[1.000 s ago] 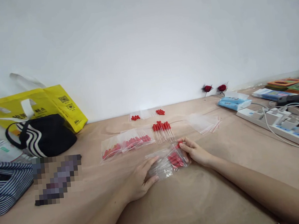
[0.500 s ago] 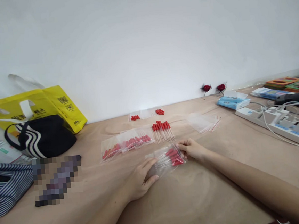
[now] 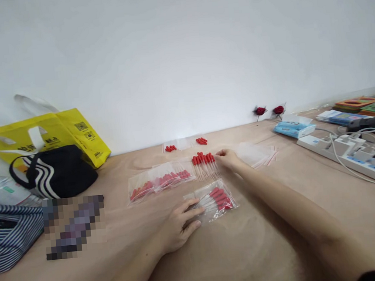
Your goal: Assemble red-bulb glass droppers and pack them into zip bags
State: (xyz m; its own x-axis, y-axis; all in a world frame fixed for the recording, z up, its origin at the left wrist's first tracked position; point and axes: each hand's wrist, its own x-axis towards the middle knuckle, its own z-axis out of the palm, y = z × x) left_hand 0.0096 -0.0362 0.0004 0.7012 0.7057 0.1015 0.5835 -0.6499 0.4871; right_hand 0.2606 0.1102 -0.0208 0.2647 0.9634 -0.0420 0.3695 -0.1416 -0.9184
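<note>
My left hand (image 3: 182, 226) rests with fingers stretched out on the left end of a clear zip bag (image 3: 210, 219). Inside this bag lie several pale sticks with red heads (image 3: 219, 196), heads toward the right. Beyond it, my right hand (image 3: 230, 159) has its fingertips together at the right end of a row of loose red-headed sticks (image 3: 204, 160). Whether a stick is between those fingertips is hidden. Left of the row, several filled zip bags (image 3: 161, 180) overlap on the table. A stack of flat clear bags (image 3: 257, 154) lies partly behind my right hand.
Small red pieces (image 3: 201, 141) lie on bags by the wall. On the left stand a yellow bag (image 3: 92, 142) and a black pouch (image 3: 72, 170). At right are a tissue pack (image 3: 293, 129), a power strip (image 3: 343, 157) with cables, and two dark red flowers (image 3: 278, 110).
My right hand has let go of the filled bag's right corner and moved away from me to the loose stick row. My left hand stays on the bag, its fingers slightly farther over it.
</note>
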